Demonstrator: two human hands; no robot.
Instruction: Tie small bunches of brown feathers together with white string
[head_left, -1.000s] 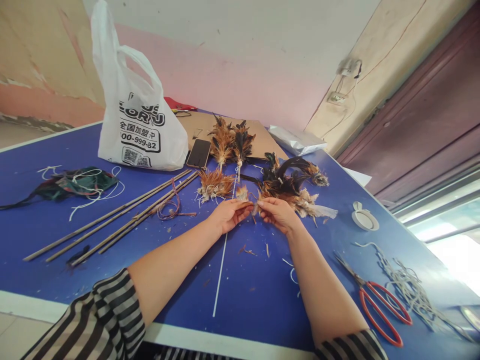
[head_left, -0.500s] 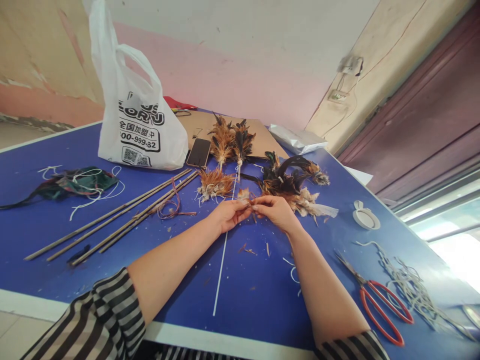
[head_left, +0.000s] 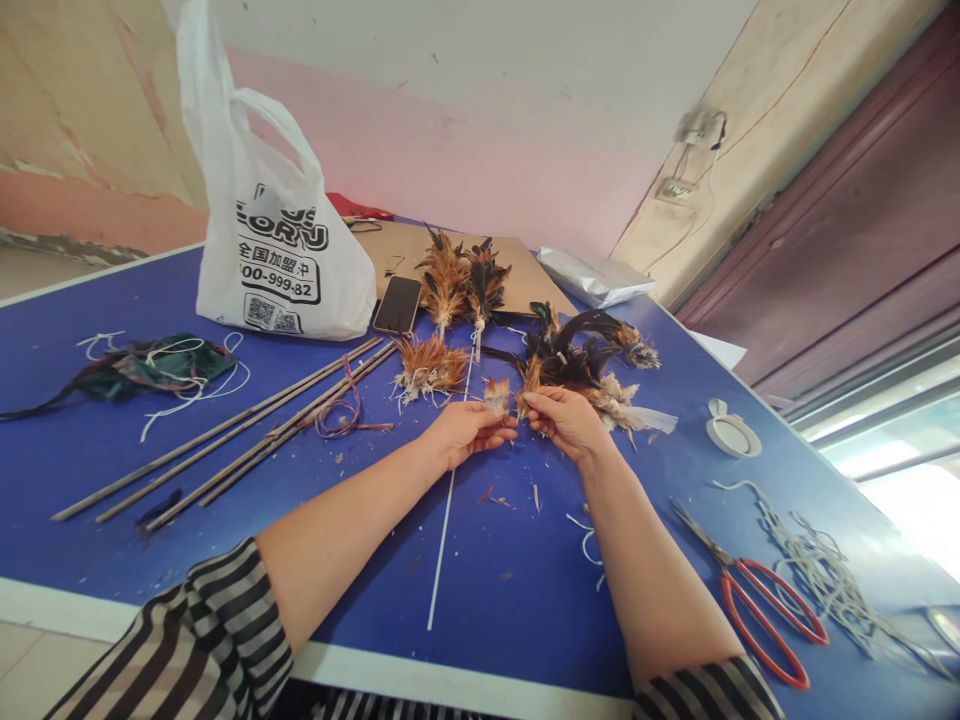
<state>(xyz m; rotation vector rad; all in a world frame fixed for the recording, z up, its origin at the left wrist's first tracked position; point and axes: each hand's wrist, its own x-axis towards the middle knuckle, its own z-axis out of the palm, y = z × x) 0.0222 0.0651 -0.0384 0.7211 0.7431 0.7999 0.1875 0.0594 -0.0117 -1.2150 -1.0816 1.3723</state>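
My left hand is closed on a small tuft of orange-brown feathers, pinched by the pale quill ends. A little to its right, my right hand pinches a brown feather between thumb and fingers. The hands are apart, above the middle of the blue table. Just beyond them sits a bundle of orange feathers. Behind the right hand is a heap of dark feathers, with paler fluffy ones beside it.
Left of the hands lie thin sticks and a purplish cord. A white plastic bag, a phone and two feather bundles stand or lie behind. On the right are red-handled scissors, tangled string and a tape roll.
My hands, together before, have separated. The right hand has moved slightly right with a brown feather, and the tuft in my left hand shows more fully.
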